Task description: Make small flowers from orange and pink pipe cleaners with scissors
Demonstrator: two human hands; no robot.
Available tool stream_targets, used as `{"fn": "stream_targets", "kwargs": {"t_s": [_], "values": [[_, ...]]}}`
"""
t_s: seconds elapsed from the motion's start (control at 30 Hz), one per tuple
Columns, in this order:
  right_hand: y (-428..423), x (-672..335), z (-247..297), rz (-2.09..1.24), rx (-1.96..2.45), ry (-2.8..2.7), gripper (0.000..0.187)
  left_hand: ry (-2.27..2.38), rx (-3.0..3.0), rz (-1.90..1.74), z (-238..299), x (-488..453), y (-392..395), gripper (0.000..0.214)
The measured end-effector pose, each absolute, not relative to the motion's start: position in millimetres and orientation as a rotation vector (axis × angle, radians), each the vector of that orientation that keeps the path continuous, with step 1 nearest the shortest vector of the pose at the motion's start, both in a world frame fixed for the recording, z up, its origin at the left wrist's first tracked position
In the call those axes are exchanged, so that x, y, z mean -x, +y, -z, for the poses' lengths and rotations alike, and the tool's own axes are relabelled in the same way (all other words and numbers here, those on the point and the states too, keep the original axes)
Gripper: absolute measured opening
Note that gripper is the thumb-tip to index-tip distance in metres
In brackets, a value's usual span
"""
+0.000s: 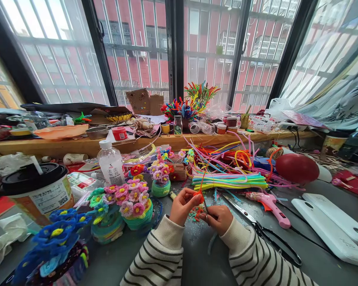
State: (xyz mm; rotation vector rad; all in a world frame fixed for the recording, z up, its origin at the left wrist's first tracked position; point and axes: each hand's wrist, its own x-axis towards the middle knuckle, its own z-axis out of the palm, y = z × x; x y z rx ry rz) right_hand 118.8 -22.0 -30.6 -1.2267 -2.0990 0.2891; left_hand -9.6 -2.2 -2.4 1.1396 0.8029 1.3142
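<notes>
Though two hands, one orange piece.

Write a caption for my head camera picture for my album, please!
Left hand pinching a small orange piece, right hand close by, between colorful flowers and a pink glue gun.

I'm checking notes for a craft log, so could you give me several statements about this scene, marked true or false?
1. The left hand pinches a fuzzy orange craft stem. True.
2. The right hand is empty. False: the right hand holds a thin metal tool, partly hidden.
3. The large black-handled metal scissors lie on the gray table. True.
4. The pink plastic glue gun lies left of both hands. False: the glue gun lies right of them.
5. The white-capped clear plastic bottle stands upright. True.
</notes>
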Motion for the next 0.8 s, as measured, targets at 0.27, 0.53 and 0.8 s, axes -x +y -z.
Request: {"fn": "stream_targets", "kwargs": {"t_s": [0.27, 0.53, 0.8], "values": [[-18.3, -119.2, 36.2, -0.220, 1.279, -2.099, 0.054, 0.813, -1.160, -1.368, 3.1, 7.3, -2.1, 0.027], [-17.7, -119.0, 37.1, -0.202, 1.300, -2.092, 0.053, 0.797, -1.231, -1.346, -1.7, 6.7, -7.6, 0.032], [-18.8, -118.5, 36.4, -0.291, 1.305, -2.072, 0.050, 0.820, -1.200, -1.368, -1.5, 6.6, -6.6, 0.026]]}}
